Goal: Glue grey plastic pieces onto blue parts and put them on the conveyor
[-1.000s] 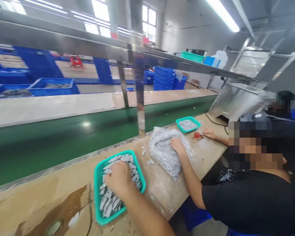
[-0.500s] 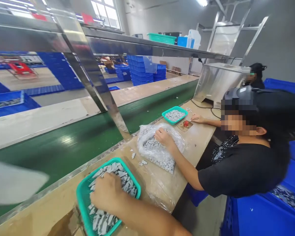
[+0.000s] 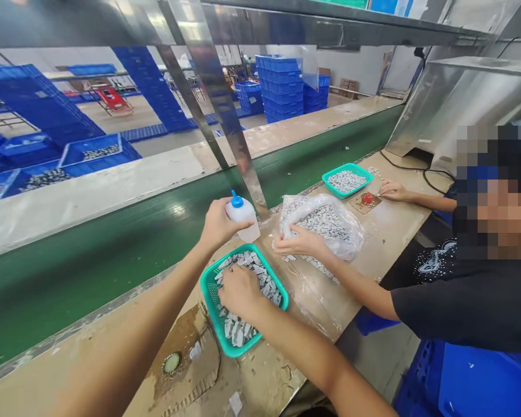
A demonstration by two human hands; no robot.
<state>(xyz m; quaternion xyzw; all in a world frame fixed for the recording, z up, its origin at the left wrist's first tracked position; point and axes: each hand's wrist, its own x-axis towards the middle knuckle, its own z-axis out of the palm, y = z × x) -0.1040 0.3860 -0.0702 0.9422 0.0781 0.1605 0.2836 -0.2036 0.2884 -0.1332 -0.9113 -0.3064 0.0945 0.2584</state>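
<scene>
My left hand (image 3: 219, 225) is wrapped round a white plastic squeeze bottle (image 3: 248, 231) with a blue cap, held upright just beyond the near green basket (image 3: 208, 292). Inside that basket lie many flat, angular grey and white pieces (image 3: 238, 331). My right hand (image 3: 242, 289) is down among them with its fingers curled; the fingertips are partly hidden, so what they pinch cannot be made out. On the bench near my left forearm lies a piece of wet brown cardboard (image 3: 195, 362) with a round cap-like dish (image 3: 172, 363) on it.
A co-worker at the right has one hand (image 3: 301, 240) at a clear plastic bag (image 3: 351, 231) of small pieces and another (image 3: 394, 191) near a red blob (image 3: 367, 198). A second green basket (image 3: 347, 180) stands beyond. A metal post (image 3: 230, 121) rises beside the green conveyor (image 3: 125, 231).
My left hand has come into view with the squeeze bottle. The view has turned left and down. My right hand stays in the basket; the co-worker's near hand has shifted to the bag's near edge.
</scene>
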